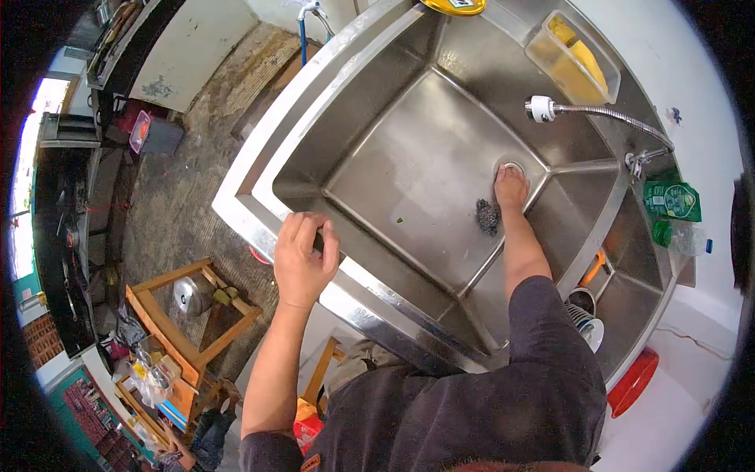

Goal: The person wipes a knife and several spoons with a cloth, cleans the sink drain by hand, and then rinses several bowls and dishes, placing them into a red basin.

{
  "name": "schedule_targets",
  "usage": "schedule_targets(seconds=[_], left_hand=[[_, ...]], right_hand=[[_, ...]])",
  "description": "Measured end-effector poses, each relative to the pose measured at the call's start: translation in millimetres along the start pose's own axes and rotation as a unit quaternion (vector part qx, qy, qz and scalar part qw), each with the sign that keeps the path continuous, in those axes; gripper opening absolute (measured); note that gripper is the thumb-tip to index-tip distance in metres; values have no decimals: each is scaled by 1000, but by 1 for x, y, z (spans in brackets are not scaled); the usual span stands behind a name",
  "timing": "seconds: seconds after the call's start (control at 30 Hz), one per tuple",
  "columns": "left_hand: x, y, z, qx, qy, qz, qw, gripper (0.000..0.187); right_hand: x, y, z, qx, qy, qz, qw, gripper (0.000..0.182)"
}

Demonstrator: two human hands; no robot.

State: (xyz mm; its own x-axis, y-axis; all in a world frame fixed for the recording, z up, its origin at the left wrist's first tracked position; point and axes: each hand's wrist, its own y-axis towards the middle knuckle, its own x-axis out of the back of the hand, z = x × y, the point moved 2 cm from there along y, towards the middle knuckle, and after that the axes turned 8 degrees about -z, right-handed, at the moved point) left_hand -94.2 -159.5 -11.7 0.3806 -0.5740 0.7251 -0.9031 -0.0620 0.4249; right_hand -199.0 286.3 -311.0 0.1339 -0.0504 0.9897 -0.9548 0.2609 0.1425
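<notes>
My right hand (511,189) reaches down to the sink floor, its fingers bunched at the round drain (514,166). Whatever those fingertips hold, if anything, is hidden. A dark grey scouring pad (487,217) lies on the wet floor of the stainless steel sink (417,173), just beside my right wrist. Over the sink's front rim, my left hand (305,256) is raised with its fingers curled in and nothing visible in them. A small green scrap (399,220) rests on the sink floor.
A flexible faucet (541,108) arches over the back. Yellow sponges sit in a clear plastic container (535,51) at the corner. Along the right stand a green pouch (672,200), a bottle (684,237) and stacked dishes (586,326). A wooden stool frame (169,334) stands on the floor at left.
</notes>
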Motion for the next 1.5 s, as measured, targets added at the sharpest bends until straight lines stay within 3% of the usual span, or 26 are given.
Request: schedule_targets(seconds=[0.37,0.57,0.7,0.97,1.1,1.17,1.3,1.37,1.4,1.5], left_hand=[[1,0,-2,29,0,31,999,4],[-3,0,0,11,10,12,1000,5],[-4,-1,0,19,6,19,1000,5],[-5,-3,2,33,9,19,999,5],[-5,-2,2,28,7,21,999,5],[-5,-3,3,25,9,18,999,5],[-3,-1,3,19,6,17,1000,6],[-2,-2,0,35,4,31,999,8],[-4,-2,0,34,-1,32,999,8],[-2,-3,0,32,-15,15,999,9]], right_hand=[[2,5,-8,78,-20,41,996,53],[-13,10,-19,98,29,-7,995,54],[-6,8,-15,86,25,-24,996,53],[-8,15,-17,71,12,63,995,56],[-12,16,-17,59,3,50,997,56],[-7,20,-18,27,-1,80,996,57],[-19,32,-31,-15,6,54,998,61],[-13,35,-46,-213,134,-53,966,65],[-12,41,-55,-214,130,-55,966,65],[-21,58,-89,-432,291,39,853,65]])
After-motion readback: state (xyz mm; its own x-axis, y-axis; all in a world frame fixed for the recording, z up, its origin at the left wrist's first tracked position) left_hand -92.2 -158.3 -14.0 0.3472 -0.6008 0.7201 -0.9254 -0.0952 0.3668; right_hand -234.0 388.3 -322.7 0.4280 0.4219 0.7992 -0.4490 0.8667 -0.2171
